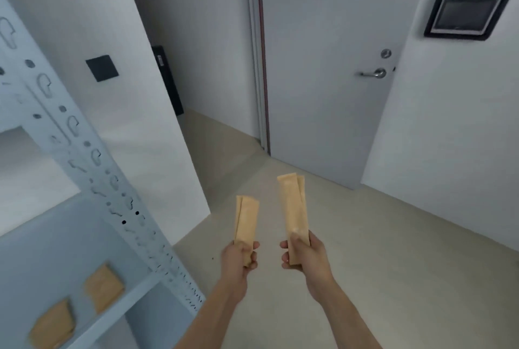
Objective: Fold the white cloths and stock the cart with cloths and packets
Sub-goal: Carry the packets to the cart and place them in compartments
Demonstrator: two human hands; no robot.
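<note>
1. A pale metal shelf rack (84, 152) is standing at the far left, its slotted upright post slanting down across the view.
2. Two tan packets (104, 287) are lying on the lower shelf of that rack, near its front edge and a little apart from each other; both are blurred.
3. A small black square plate (102, 68) is sitting on the white wall just beyond the rack.
4. The left hand (238, 259) is reaching out over the beige floor (365, 264), its fingers curling tightly around the lower end of a pair of long tan packets (247, 219), which are pointing up and away from the person.
5. The right hand (303, 256) is hanging just beside it, apart from it, thumb on top and fingers wrapping underneath, grasping a second pair of tan packets (293, 205) that is standing a little taller.
6. A grey door (323, 82) with a metal lever handle (373, 73) is standing shut behind the hands.
7. A dark-framed wall screen (469, 13) is hanging on the white wall at the far right.
</note>
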